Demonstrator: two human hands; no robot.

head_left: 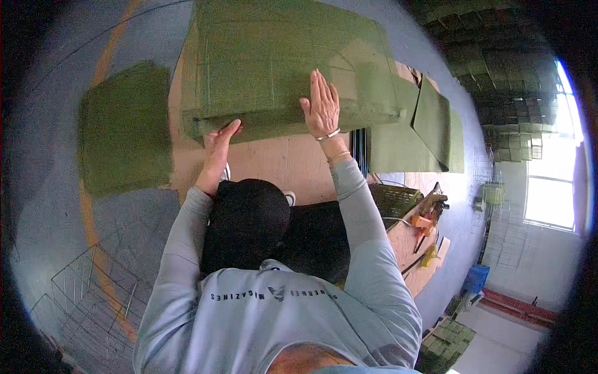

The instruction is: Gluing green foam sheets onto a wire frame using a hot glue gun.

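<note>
A large box-shaped wire frame covered in green mesh netting (261,56) lies in front of me, on a tan board (268,159). At its near left edge, my left hand (218,148) pinches the mesh-covered rim, thumb on top; its other fingers are partly hidden. My right hand (322,111) lies flat against the near side of the mesh, right of the middle. Its fingers are stretched out and point away from me, and it grips nothing. Thin wires of the frame show through the netting.
Dark green mesh (124,131) lies on the floor at left, with bare wire frames (93,280) nearer me. To the right are folded green mesh sheets (402,140) and a board holding an orange-handled tool (422,222). Mesh-covered frames (504,68) are stacked at far right.
</note>
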